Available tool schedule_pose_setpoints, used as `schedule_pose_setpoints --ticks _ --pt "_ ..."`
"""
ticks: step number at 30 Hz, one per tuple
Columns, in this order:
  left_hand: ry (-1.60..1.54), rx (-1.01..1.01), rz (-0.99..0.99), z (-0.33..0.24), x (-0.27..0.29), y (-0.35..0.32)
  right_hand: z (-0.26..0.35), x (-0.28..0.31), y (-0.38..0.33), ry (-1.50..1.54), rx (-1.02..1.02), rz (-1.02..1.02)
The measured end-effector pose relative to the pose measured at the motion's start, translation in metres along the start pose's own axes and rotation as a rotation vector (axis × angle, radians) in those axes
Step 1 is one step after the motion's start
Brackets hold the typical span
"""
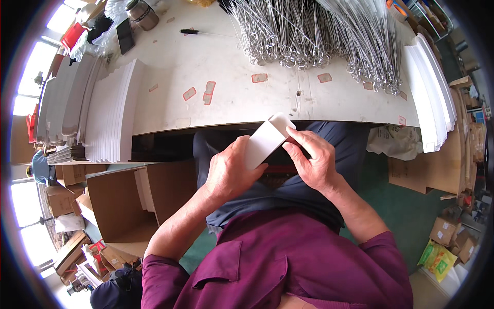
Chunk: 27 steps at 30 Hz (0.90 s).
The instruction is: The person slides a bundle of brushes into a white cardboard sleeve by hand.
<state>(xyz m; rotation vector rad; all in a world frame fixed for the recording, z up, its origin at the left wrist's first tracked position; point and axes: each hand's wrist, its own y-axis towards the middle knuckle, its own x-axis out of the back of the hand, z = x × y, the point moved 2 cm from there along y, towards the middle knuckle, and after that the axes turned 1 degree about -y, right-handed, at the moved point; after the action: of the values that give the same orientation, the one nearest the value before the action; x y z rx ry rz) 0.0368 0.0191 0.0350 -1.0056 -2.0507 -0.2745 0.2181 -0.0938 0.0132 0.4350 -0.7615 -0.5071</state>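
A narrow white cardboard box is tilted over my lap, just off the table's front edge. My left hand is wrapped around its lower end. At its upper end a flap stands out, and my right hand pinches the box's edge there between thumb and fingers. Whether anything is inside the box cannot be seen. Across the table from my hands lies a big heap of thin wire brushes with looped ends. A single brush with a black tip lies apart, left of the heap.
Flat white boxes stand in a row on the table's left, with another white stack at the right edge. A metal flask and a phone sit at the back left. A large open carton stands beside me on the left.
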Motion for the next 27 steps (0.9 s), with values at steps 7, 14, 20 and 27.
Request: schedule_pose_setpoints --ticks 7,14,20,27 --pt "-0.052 -0.049 -0.073 0.006 -0.024 -0.008 0.002 -0.013 -0.012 0.612 -0.621 0.193" --pt "-0.241 -0.026 -0.047 0.001 -0.033 0.004 0.005 -0.017 -0.008 0.485 -0.532 0.303" --pt "-0.252 -0.011 -0.102 0.002 -0.039 -0.003 0.007 -0.023 -0.012 0.465 -0.506 0.329" --pt "-0.227 -0.029 -0.075 0.003 -0.036 -0.002 0.006 -0.029 -0.018 0.413 -0.423 0.278"
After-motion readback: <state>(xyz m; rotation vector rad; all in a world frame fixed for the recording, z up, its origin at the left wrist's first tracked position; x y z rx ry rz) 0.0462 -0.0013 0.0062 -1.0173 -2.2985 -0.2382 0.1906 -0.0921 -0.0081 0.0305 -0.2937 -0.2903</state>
